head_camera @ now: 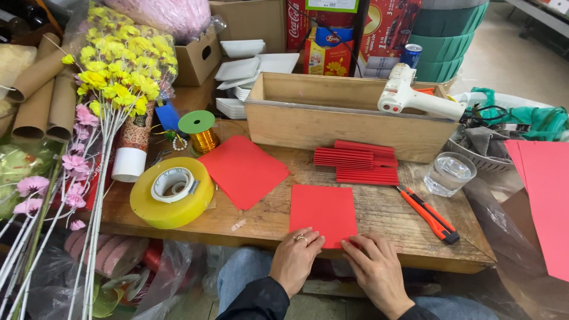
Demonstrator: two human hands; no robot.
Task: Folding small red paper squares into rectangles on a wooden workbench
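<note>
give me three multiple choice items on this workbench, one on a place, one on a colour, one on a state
1. Where does the utility knife lie?
A. right of the red sheet under the hands
B. inside the wooden box
C. on the tape roll

2. What colour is the big tape roll?
A. blue
B. yellow
C. white

3. What are both hands doing?
A. holding scissors
B. lifting the glass
C. pressing the red sheet's near edge

Key:
1 A, the utility knife lies right of the red sheet.
2 B, the tape roll is yellow.
3 C, the left hand and right hand rest fingertips on the sheet's near edge.
</note>
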